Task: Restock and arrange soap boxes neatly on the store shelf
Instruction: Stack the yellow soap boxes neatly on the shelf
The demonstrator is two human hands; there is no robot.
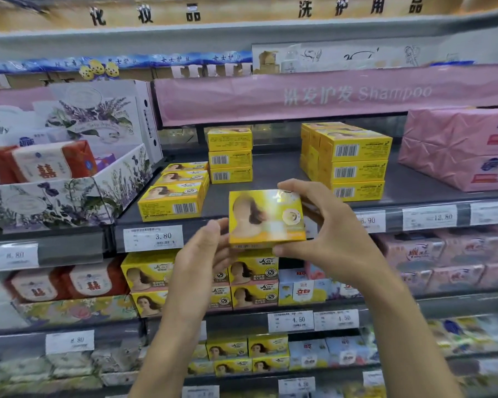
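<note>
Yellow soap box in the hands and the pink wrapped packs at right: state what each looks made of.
Yellow rectangular soap box: likely glossy coated cardboard; crisp edges, glare across its printed face. Pink wrapped packs: probably thin paper or film; creases and folds show.

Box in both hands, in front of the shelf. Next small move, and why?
Probably ease the box forward and set it on the bare shelf in front of the middle stack. The left hand and right hand hold it just before the shelf edge, and that spot between left row and right stack holds nothing.
</note>
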